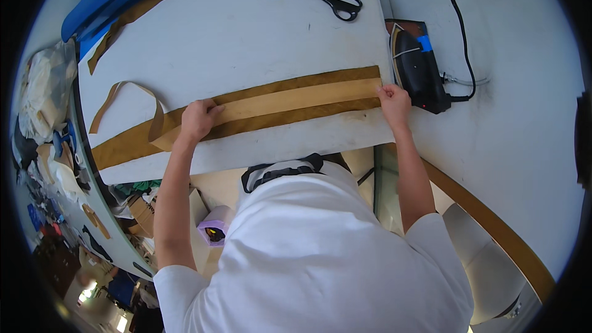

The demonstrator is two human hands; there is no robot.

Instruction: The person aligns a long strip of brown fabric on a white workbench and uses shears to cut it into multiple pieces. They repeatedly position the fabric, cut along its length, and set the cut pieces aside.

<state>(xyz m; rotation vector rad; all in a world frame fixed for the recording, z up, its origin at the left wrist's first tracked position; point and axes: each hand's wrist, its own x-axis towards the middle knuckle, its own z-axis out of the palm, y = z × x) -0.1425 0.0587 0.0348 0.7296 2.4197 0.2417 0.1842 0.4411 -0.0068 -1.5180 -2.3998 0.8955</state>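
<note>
A long brown fabric strip (pixel 271 128) lies across the white work table. On top of it runs a narrower tan strip (pixel 296 98), its brown edges showing on both sides. At the right end, my right hand (pixel 394 103) pinches the tan strip's tip between thumb and fingers. My left hand (pixel 198 118) is closed on the tan strip farther left, partly hiding it. Beyond that hand the strip's loose tail (pixel 155 124) lifts, bends and curls away over the table.
Black-handled scissors (pixel 336 4) lie at the far side. An iron (pixel 414 68) with a black cord (pixel 459 15) rests on a pad at the right. More brown fabric (pixel 154 5) lies along the far left edge, near a blue plastic object (pixel 117 0). A plastic bag (pixel 46 86) is at left.
</note>
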